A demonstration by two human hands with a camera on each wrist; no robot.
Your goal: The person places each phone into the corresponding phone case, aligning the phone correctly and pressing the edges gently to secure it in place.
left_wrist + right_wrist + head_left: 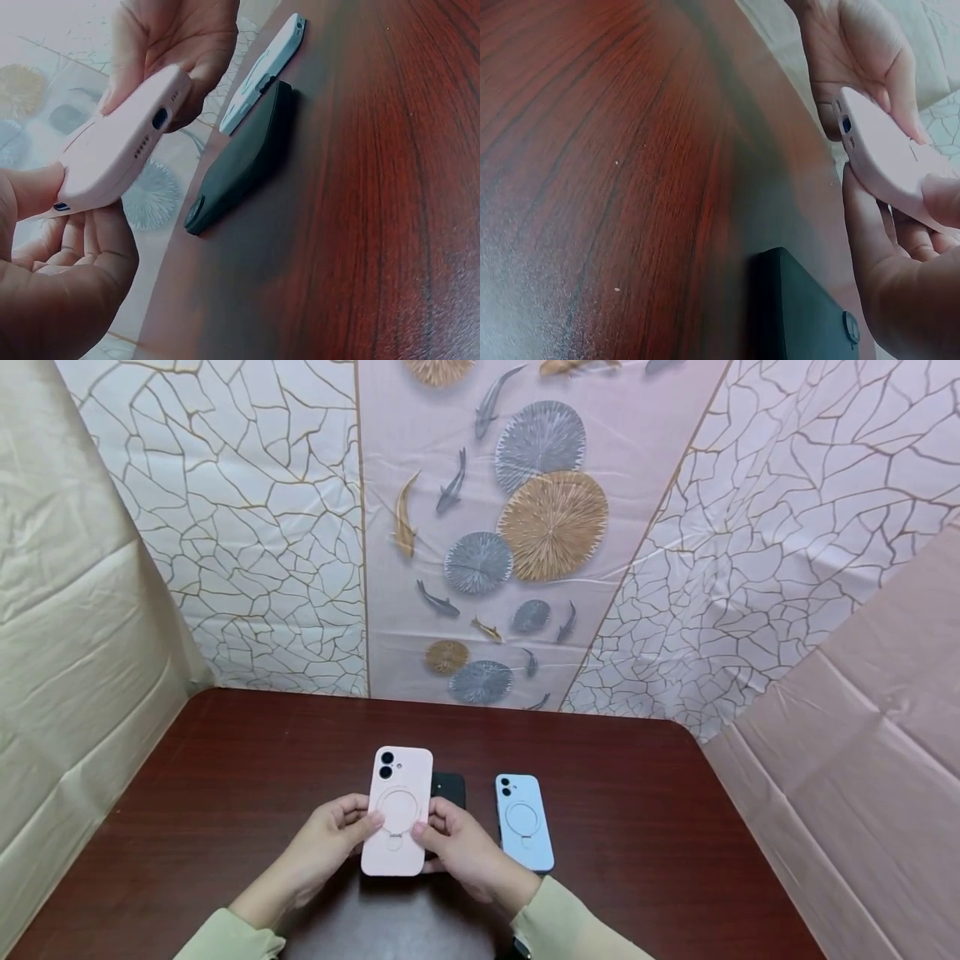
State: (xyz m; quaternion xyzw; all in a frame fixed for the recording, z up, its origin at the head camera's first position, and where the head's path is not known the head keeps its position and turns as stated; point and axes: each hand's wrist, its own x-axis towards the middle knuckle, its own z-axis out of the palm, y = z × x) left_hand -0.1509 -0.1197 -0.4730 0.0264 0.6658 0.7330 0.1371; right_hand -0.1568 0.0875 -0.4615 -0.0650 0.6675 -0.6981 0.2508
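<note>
A pink phone case (397, 852) with a ring on its back and two camera lenses at its top left is held up above the table by both hands. My left hand (322, 847) grips its left edge, thumb on the back face. On the other edge, my right hand (468, 852) pinches it the same way. The left wrist view shows the bottom edge of the pink case (120, 161) with a port opening; whether a phone fills it I cannot tell for sure. Beneath lies a black phone (244, 157), partly hidden in the head view.
To the right a light blue phone (525, 822) with a similar ring lies flat on the dark red wooden table (637, 827). Patterned cloth (270, 527) hangs behind the table's far edge, and plain cloth (82, 610) hangs along the left side.
</note>
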